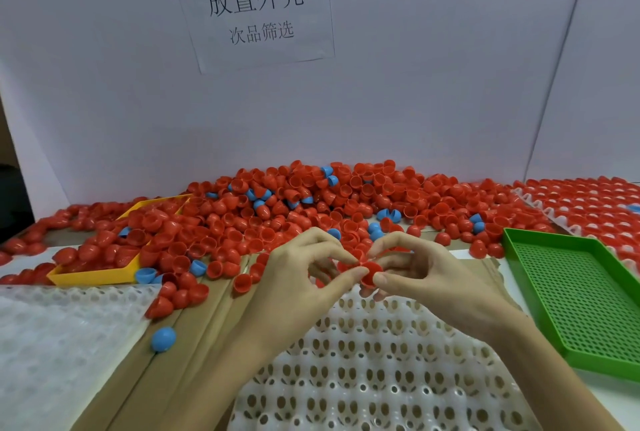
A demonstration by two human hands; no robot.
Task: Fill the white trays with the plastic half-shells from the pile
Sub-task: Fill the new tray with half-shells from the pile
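Cardboard-covered bench: I see both hands, left hand (304, 271) and right hand (415, 274), pinching a red plastic half-shell (371, 274) together just beyond the empty white dimpled tray (381, 361), with the red-and-blue shell pile (311, 202) farther back.

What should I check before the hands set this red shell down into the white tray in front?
1. Shell held: both the left hand and right hand pinch red half-shells at the fingertips: ok.
2. One shell or several nested: cannot tell, fingers cover them.
3. Free sockets: the white tray below the hands shows bare sockets: ok.
4. Shell's open side facing up or down: cannot tell.
5. Supply: the pile behind is plentiful, with blue shells mixed in: ok.
6. Green basket at the right sits clear of the tray: ok.
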